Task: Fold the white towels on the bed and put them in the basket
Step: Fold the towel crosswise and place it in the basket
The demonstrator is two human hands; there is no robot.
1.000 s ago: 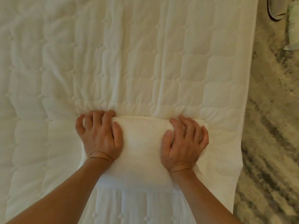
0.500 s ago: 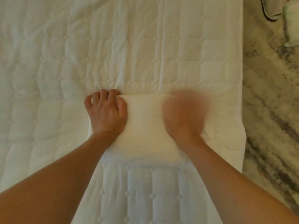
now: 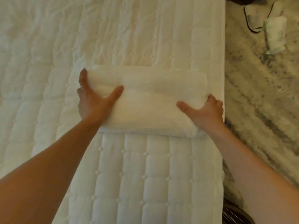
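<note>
A folded white towel (image 3: 150, 102) lies as a thick rectangle on the quilted white bed (image 3: 64, 46), close to the bed's right edge. My left hand (image 3: 93, 101) grips the towel's left end, thumb on top and fingers along and under the side. At the right end my right hand (image 3: 205, 110) holds the towel the same way, thumb lying on top and fingers curled round the edge. Part of a dark woven basket (image 3: 234, 214) shows at the bottom right, beside my right forearm.
The bed's right edge (image 3: 224, 62) drops to a marbled floor (image 3: 258, 94). A white slipper (image 3: 257, 16) and a small white-green packet (image 3: 275, 34) lie on the floor at the top right.
Both hands lay flat on top of the towel, pressing it; now they have slid out to its two ends and grip it there. The view has shifted closer.
</note>
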